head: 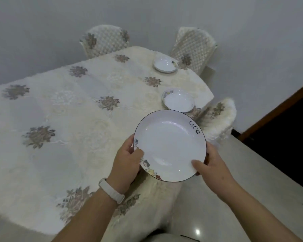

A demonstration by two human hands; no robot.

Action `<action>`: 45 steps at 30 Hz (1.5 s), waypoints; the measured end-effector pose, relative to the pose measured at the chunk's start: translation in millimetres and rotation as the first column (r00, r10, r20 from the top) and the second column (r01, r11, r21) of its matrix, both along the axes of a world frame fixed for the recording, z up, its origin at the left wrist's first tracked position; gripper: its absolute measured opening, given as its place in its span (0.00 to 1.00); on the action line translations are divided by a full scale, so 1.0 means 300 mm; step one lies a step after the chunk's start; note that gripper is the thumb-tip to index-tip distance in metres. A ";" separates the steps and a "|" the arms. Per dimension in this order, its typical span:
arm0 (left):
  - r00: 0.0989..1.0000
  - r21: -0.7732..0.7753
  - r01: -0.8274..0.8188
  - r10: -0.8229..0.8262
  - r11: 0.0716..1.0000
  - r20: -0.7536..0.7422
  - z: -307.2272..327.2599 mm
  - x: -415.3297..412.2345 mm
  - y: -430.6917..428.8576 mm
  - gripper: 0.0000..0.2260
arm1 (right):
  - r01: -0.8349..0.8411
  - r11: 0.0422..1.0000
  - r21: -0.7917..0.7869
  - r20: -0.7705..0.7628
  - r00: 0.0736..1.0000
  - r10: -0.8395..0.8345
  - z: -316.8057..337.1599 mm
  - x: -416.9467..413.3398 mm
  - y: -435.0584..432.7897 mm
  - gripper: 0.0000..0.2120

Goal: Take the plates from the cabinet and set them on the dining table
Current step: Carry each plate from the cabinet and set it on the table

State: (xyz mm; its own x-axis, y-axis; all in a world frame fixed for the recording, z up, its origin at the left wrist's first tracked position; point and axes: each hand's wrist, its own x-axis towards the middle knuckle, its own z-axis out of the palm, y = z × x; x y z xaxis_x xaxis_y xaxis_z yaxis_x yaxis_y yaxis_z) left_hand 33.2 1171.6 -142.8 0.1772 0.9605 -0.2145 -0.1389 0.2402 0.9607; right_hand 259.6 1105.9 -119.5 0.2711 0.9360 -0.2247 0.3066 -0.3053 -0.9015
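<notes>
Head view: at lower centre, the left hand (126, 161) and right hand (212, 165) grasp opposite edges of a white round ceramic plate with a dark rim (170, 145), held in the air. Two more white plates (165, 64) (178, 100) rest on the cream floral-clothed worktop (68, 119), centre right.

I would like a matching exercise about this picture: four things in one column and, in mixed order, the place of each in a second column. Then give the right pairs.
Things
1. plate with the word "Life"
2. nearer plate on the table
3. farther plate on the table
4. white wristband

Places
A. in front of the quilted chair
B. on the left wrist
C. held at its rim by the left hand and right hand
D. next to the fluffy chair

Pairs: 1-C, 2-D, 3-A, 4-B
</notes>
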 end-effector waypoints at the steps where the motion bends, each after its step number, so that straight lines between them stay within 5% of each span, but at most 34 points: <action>1: 0.999 -0.014 -0.035 0.035 0.999 -0.002 -0.004 -0.031 0.001 0.25 | -0.046 0.999 -0.008 0.005 0.999 0.046 -0.006 -0.020 0.034 0.27; 17: 0.845 -0.120 -0.524 0.496 0.843 -0.199 -0.155 -0.297 -0.017 0.24 | -0.525 0.836 -0.161 0.016 0.845 0.534 -0.183 -0.289 0.423 0.25; 27: 0.814 -0.278 -0.552 0.436 0.786 -0.384 -0.297 -0.228 0.101 0.26 | -0.646 0.686 -0.334 0.035 0.719 0.694 -0.395 -0.257 0.692 0.27; 45: 0.703 -0.300 -0.678 0.472 0.671 -0.533 -0.458 -0.215 0.172 0.22 | -0.756 0.563 -0.335 0.050 0.582 0.811 -0.607 -0.323 0.868 0.28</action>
